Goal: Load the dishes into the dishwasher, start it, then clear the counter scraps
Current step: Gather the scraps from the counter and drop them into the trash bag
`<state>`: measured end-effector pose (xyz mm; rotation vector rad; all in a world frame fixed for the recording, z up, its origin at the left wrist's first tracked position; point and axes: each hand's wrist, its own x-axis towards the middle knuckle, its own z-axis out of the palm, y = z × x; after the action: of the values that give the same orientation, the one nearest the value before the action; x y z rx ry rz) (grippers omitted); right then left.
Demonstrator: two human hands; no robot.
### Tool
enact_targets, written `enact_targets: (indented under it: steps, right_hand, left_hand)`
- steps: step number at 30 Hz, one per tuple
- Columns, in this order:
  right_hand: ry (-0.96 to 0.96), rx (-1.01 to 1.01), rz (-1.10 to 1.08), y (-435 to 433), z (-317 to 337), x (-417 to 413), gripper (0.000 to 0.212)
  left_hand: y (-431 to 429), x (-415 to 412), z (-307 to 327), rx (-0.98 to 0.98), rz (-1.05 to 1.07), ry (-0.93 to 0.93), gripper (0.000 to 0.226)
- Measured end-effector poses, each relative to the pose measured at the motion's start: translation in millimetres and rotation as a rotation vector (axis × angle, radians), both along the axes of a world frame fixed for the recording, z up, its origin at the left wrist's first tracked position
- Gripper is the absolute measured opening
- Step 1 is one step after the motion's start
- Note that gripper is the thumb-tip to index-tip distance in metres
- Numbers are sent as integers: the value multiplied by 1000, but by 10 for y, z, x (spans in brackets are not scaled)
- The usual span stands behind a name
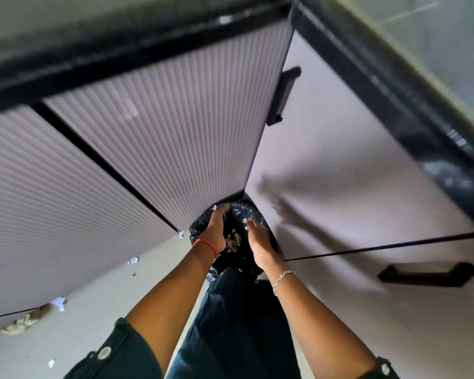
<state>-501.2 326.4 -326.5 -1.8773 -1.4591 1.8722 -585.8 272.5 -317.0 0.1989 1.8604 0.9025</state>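
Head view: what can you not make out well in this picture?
All in the head view.
- Bin: lower part hidden by right hand and leg.
- Left hand: palm turned away, grip on rim unclear.
- Counter: blurred by motion, top cut by frame edge.
- Floor bits: too small to name.

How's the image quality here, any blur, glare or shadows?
Head view: motion blur smears the countertop edge and smooth cabinet door; left hand and right hand over the bin look fairly sharp; a pale glare patch sits on the ribbed door; blurred shadows streak that smooth panel; the wide lens splays the cabinet lines.
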Motion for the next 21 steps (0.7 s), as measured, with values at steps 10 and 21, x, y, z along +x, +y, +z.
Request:
enact_targets:
  steps: [10,21]
  right_hand:
    - [-73,142,211,110,2156,59,21]
    - [13,707,245,276,3740,596,20]
  left_hand:
    - [287,97,2208,85,217,-483,18]
    - [540,271,3397,225,75,-428,22]
